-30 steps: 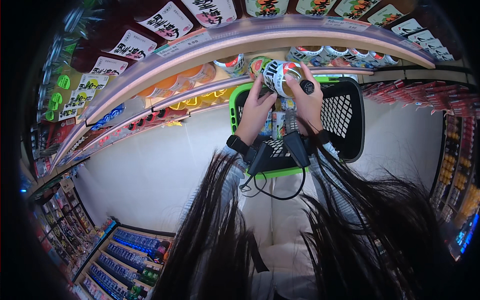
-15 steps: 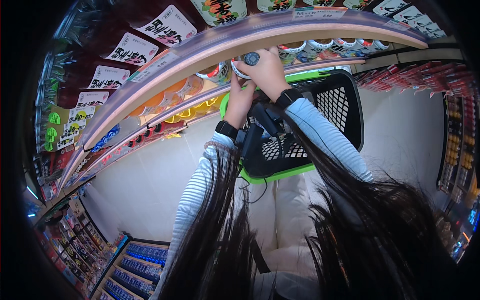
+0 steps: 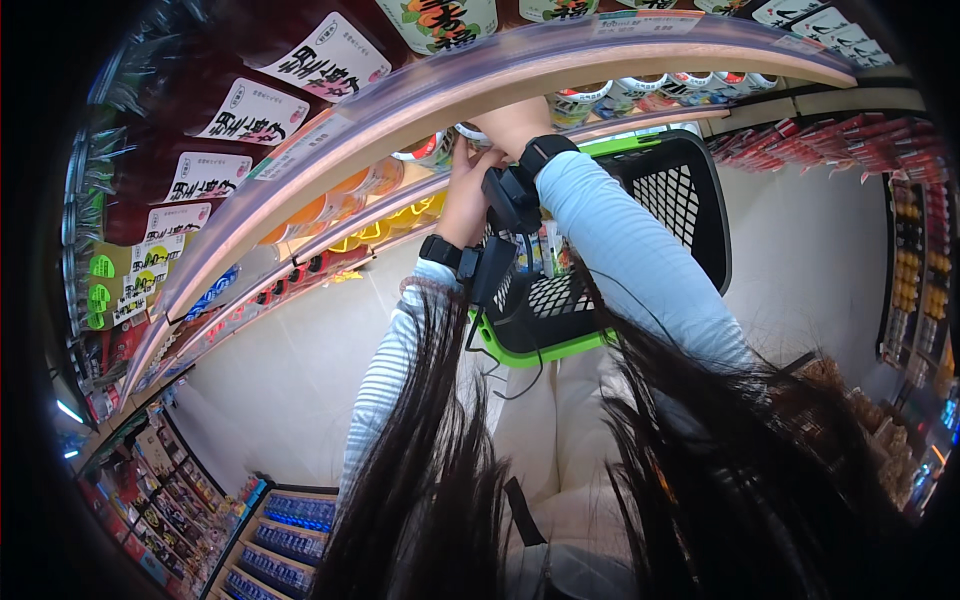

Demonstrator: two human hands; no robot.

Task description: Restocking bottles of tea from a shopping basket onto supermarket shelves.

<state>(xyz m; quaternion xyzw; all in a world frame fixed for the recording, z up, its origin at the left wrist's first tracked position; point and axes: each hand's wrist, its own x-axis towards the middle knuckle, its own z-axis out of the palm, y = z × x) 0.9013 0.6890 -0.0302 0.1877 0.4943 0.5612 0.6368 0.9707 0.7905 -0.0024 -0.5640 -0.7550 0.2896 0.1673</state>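
My right hand (image 3: 517,125) reaches in under the overhanging edge of the upper shelf (image 3: 480,95), its fingers hidden behind that edge. Lower down, my left hand (image 3: 468,197) is raised with index finger and thumb apart. Its fingertips are beside a bottle with a white rim (image 3: 470,131) in the row under the shelf; whether they touch it is unclear. Another bottle with a red and white top (image 3: 425,148) stands just left. Below my hands hangs a black shopping basket with a green rim (image 3: 545,355), some colourful packages (image 3: 548,250) inside.
Large dark red bottles with white labels (image 3: 260,110) fill the upper shelf. Orange-topped containers (image 3: 340,205) and yellow packs (image 3: 390,220) sit on lower levels. Red packets (image 3: 830,150) hang at right. Blue-capped bottles (image 3: 285,540) stand at lower left. My long hair hangs over both forearms.
My right hand has moved deeper under the shelf, and the dark-capped bottle it held is now out of sight. My left hand has dropped slightly left. Packages in the basket have come into view.
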